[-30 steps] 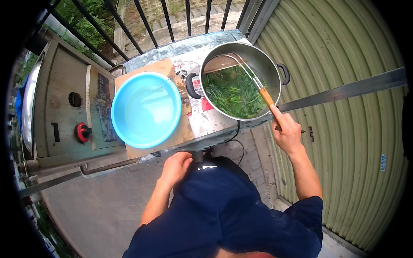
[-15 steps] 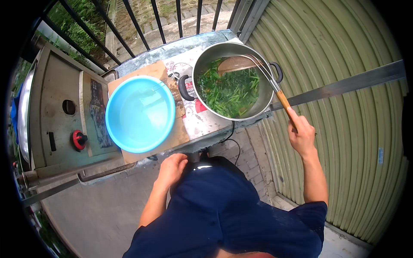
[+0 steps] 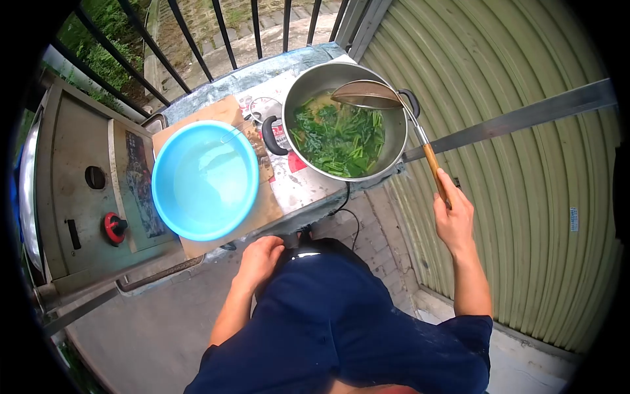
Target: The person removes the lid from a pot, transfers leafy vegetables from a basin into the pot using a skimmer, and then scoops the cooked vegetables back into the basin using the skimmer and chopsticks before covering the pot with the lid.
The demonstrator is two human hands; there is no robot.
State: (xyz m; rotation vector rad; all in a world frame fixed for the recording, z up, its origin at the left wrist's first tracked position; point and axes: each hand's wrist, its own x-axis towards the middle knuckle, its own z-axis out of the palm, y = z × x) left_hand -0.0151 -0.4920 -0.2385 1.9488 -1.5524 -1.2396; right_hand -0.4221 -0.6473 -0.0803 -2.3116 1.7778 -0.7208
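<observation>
On the blue-grey covered worktop [image 3: 216,88], upper centre of the frame: round silver metal pot [image 3: 395,134], leafy green vegetables [image 3: 344,141] within, wood-handled mesh skimmer [image 3: 366,96] over its upper right. Left of pot, round light-blue plastic basin [image 3: 159,194] on brown cardboard [image 3: 268,205]. Behind, black metal railing [image 3: 285,26].

Daylight: bright, soft, even; shadows faint
Basin [image 3: 157,180]: pale glare on the water [image 3: 213,172]
Pot [image 3: 396,133]: mild sheen along the inner wall
Shutter [image 3: 518,197]: ribs bowed by the wide lens
Railing [image 3: 224,33]: bars leaning with the distortion
Sticker [image 3: 574,219]: print too small to read
Corners: black, rounded off
Centre: fairly sharp
</observation>
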